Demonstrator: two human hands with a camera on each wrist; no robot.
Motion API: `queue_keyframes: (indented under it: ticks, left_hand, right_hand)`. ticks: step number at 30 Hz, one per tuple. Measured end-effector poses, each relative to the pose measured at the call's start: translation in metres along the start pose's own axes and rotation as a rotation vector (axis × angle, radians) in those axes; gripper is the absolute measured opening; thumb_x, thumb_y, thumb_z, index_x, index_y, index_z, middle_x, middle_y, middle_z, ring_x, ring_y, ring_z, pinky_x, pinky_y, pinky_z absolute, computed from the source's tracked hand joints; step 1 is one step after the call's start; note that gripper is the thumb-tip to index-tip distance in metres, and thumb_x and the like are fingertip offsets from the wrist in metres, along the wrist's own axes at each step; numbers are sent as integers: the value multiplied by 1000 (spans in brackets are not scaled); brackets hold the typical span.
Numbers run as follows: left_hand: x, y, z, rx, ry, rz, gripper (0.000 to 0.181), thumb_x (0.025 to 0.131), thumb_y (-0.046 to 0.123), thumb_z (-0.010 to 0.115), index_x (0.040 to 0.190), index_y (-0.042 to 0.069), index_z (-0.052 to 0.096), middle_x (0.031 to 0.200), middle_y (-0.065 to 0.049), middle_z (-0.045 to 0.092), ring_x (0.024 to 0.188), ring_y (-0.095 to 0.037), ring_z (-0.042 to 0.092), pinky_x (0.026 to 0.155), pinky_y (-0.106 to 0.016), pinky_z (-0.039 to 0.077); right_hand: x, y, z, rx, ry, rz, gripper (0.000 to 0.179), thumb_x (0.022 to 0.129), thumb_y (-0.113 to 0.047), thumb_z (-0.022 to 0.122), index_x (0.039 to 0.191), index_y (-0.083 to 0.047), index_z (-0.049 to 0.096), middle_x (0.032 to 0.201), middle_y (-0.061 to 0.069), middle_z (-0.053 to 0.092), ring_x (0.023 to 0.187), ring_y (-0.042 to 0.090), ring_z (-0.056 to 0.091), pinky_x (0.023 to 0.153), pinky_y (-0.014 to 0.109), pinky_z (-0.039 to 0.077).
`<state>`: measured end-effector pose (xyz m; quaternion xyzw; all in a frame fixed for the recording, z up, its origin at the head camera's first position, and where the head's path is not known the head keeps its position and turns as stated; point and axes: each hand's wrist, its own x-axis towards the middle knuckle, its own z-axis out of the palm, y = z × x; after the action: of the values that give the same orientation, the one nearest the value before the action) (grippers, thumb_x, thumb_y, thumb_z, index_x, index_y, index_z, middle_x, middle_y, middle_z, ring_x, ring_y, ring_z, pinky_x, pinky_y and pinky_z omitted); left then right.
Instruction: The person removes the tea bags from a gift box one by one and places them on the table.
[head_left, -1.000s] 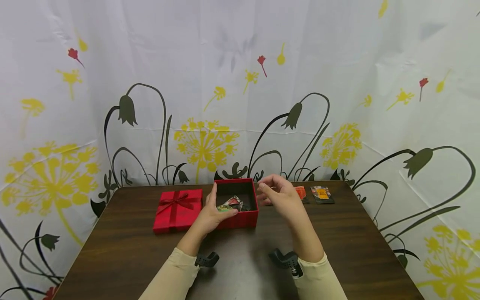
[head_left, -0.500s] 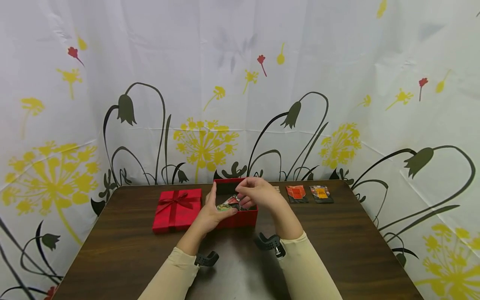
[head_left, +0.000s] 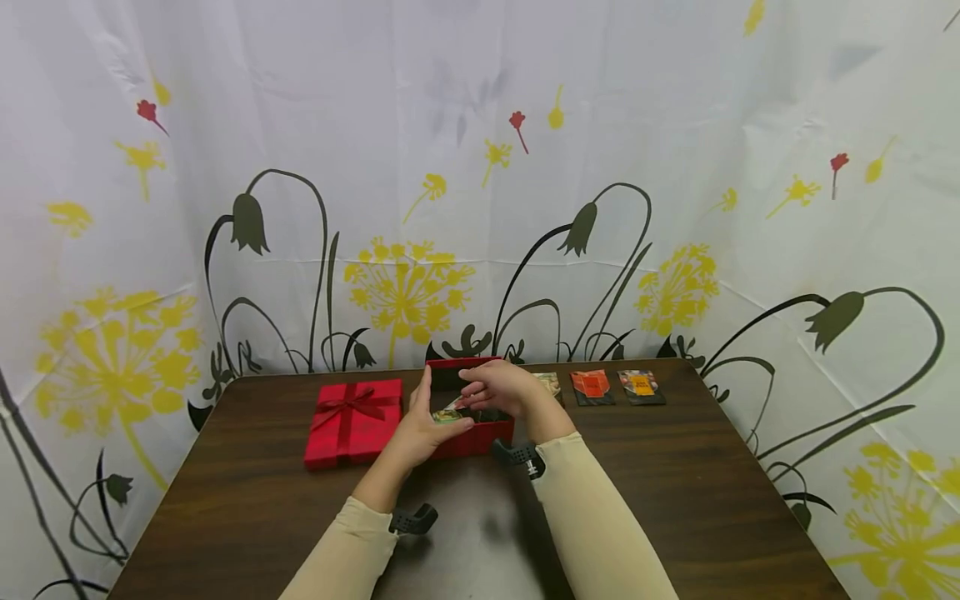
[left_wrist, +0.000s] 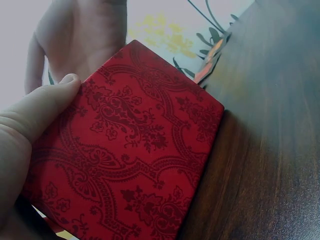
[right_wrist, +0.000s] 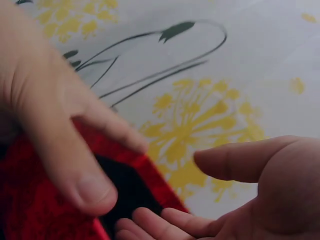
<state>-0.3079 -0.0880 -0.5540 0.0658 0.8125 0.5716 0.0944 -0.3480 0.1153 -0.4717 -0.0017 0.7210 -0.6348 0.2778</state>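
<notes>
**Right hand (head_left: 506, 389) at the mouth of the red box (head_left: 483, 439)**

The red box sits uncovered at the centre of the lower half of the head frame, a colourful packet (head_left: 447, 415) inside. The left hand (head_left: 418, 431) holds its near left corner, thumb across the front rim, fingers along the left wall. The right hand's thumb and fingers are apart, holding nothing; how deep its fingertips go cannot be told.

The step in hand looks like reaching among the contents; a pick-up would call for lowering the fingers, then pinching, with the box kept steady.

To the box's left lies the ribboned lid (head_left: 371, 433); to its right a pale packet (head_left: 552, 386), partly hidden, a red packet (head_left: 592, 387) and an orange packet (head_left: 641, 387), all on the brown surface (head_left: 712, 483).

The left wrist view shows the wall's floral pattern; the right wrist view bares the thumb-to-finger gap; only the head view shows the contents.
</notes>
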Motion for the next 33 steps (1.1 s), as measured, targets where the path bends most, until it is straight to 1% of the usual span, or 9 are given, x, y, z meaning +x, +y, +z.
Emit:
queue_keyframes:
  ticks: [3, 5, 8, 13, 17, 21, 26, 28, 33]
  left_hand:
    - [-1, -1, 1, 7, 3, -1, 137, 85, 51, 93, 176, 33, -7, 183, -19, 2, 166, -51, 14, 128, -76, 23]
    - [0, -1, 0, 7, 2, 5, 137, 84, 52, 93, 176, 33, -7, 183, -20, 2, 166, -51, 13, 128, -77, 23]
    - [0, -1, 0, -6, 3, 13, 136, 85, 49, 93, 176, 33, -7, 183, -19, 1, 167, -50, 11, 129, -76, 21]
    - [1, 0, 0, -11, -9, 22, 135, 87, 49, 92, 176, 35, -9, 183, -17, -2, 168, -48, 8, 129, -76, 20]
    - [0, 0, -1, -9, -16, 17, 137, 86, 52, 92, 176, 35, -9, 183, -17, -3, 168, -47, 8, 129, -76, 19]
    - [-2, 1, -2, -6, -18, 12, 137, 86, 50, 92, 176, 33, -10, 183, -18, -2, 168, -49, 10, 128, -78, 21]
    - [-2, 0, -2, -14, -14, 20, 136, 86, 50, 92, 176, 35, -9, 183, -17, -1, 168, -48, 9, 129, -76, 20]
    - [-1, 0, -3, -12, -13, 18, 137, 85, 51, 92, 176, 36, -9, 183, -17, 0, 168, -48, 10, 129, -76, 20]
    - [-1, 0, -2, -16, -6, 8, 135, 87, 43, 93, 176, 34, -8, 183, -18, 2, 167, -49, 12, 129, -76, 21]
  right_hand:
    - [7, 4, -1, 67, 14, 36, 56, 111, -29, 63, 153, 6, 52, 144, 28, 65, 140, 45, 62, 119, 51, 52]
    - [10, 3, -2, 104, 24, 47, 61, 110, -32, 64, 156, 6, 49, 153, 30, 58, 148, 46, 54, 126, 55, 44]
    - [12, 2, -2, 124, 40, 49, 73, 109, -35, 65, 162, 7, 39, 165, 31, 45, 158, 47, 41, 133, 58, 31]
    - [18, 5, -1, 135, 60, 81, 87, 106, -37, 69, 170, 3, 25, 177, 28, 24, 167, 48, 19, 137, 60, 13]
    - [23, 8, -1, 155, 55, 118, 96, 104, -37, 70, 173, 1, 15, 182, 24, 13, 170, 46, 8, 137, 62, 6]
    - [26, 8, 0, 161, 31, 145, 97, 105, -38, 70, 173, 1, 12, 182, 23, 11, 170, 45, 7, 137, 63, 6]
    - [29, 8, 0, 130, 13, 167, 97, 104, -38, 70, 173, 0, 14, 182, 24, 13, 170, 45, 10, 137, 64, 8]
    - [29, 8, 0, 116, 16, 173, 97, 103, -39, 72, 172, 1, 17, 180, 26, 18, 168, 48, 15, 136, 64, 11]
    - [30, 10, -1, 85, 3, 192, 96, 101, -42, 75, 167, 9, 27, 173, 30, 32, 164, 50, 28, 135, 64, 20]
